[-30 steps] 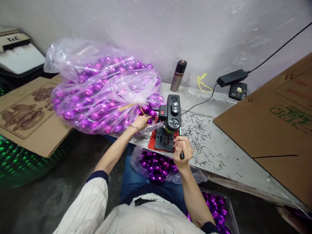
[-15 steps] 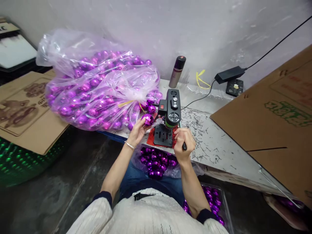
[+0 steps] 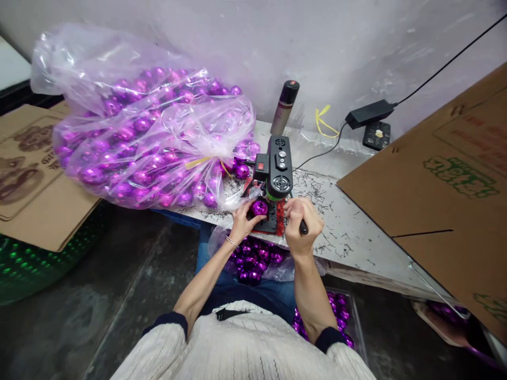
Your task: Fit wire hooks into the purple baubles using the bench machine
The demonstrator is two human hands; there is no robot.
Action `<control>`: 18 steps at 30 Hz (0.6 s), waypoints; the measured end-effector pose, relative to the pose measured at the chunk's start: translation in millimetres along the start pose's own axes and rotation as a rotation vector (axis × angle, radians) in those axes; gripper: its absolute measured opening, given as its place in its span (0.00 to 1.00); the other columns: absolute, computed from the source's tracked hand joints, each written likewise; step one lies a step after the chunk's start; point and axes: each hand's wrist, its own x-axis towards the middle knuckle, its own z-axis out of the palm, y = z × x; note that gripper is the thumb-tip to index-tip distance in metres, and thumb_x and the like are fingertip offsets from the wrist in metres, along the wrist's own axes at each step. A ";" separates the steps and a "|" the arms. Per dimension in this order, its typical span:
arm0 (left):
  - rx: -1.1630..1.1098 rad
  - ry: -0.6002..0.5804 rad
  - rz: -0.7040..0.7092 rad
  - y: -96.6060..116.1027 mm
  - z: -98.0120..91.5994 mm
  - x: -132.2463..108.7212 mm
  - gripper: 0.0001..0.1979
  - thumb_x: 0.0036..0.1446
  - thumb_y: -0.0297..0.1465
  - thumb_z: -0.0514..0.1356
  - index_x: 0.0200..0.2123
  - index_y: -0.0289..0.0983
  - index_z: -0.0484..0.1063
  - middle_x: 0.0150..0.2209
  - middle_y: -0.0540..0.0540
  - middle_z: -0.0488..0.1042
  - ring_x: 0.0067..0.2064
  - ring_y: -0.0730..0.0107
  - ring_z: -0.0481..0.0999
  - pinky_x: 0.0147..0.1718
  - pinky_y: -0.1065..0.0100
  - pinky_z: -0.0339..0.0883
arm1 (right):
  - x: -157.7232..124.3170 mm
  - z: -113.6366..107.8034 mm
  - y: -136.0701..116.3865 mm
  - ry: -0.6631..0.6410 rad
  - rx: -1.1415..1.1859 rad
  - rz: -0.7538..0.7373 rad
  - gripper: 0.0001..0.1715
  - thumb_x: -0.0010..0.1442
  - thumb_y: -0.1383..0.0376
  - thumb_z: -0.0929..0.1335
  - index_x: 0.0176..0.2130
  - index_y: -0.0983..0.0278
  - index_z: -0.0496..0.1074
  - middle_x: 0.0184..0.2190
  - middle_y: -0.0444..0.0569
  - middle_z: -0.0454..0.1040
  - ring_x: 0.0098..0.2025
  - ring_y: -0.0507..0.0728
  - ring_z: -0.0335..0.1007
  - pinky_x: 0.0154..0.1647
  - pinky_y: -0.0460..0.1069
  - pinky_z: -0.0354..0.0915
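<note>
My left hand (image 3: 242,221) holds a shiny purple ball (image 3: 260,207) on the base of a small black bench press machine (image 3: 277,174), right under its head. My right hand (image 3: 301,227) is closed round the machine's black lever handle (image 3: 303,228), pulled down beside the red-and-black base plate (image 3: 279,217). A large clear plastic bag full of purple balls (image 3: 146,137) lies on the table to the left of the machine.
Several small metal wire bits (image 3: 328,211) litter the table. A spray can (image 3: 284,107) stands by the wall, with a power adapter (image 3: 368,113) and cable. Cardboard sheets lie at right (image 3: 443,190) and left (image 3: 35,179). A smaller bag of purple balls (image 3: 255,261) rests on my lap.
My left hand drew a purple ball out of the big bag and brought it under the machine's head. My right hand stayed on the lever and moved closer in.
</note>
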 end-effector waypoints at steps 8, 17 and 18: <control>0.137 -0.053 0.247 2.8 7.9 2.9 0.33 0.55 0.45 0.70 0.60 0.39 0.69 0.58 0.36 0.75 0.61 0.50 0.73 0.62 0.50 0.63 | -2.7 -1.3 0.6 -0.013 0.003 -0.018 0.17 0.68 0.69 0.60 0.27 0.60 0.64 0.25 0.45 0.70 0.30 0.53 0.69 0.33 0.51 0.64; 0.127 -0.046 0.191 -7.4 15.7 0.2 0.35 0.55 0.44 0.70 0.62 0.40 0.67 0.58 0.36 0.76 0.61 0.49 0.74 0.62 0.47 0.63 | -25.8 0.7 13.1 -0.022 -0.015 -0.072 0.14 0.67 0.71 0.60 0.30 0.60 0.67 0.27 0.46 0.73 0.32 0.54 0.72 0.34 0.51 0.66; 0.128 -0.047 0.195 -7.8 15.5 0.1 0.35 0.55 0.44 0.70 0.62 0.40 0.67 0.58 0.36 0.75 0.61 0.49 0.74 0.63 0.47 0.63 | -30.8 2.4 16.2 -0.015 -0.020 -0.085 0.14 0.67 0.71 0.60 0.30 0.60 0.67 0.28 0.46 0.73 0.32 0.54 0.72 0.34 0.51 0.66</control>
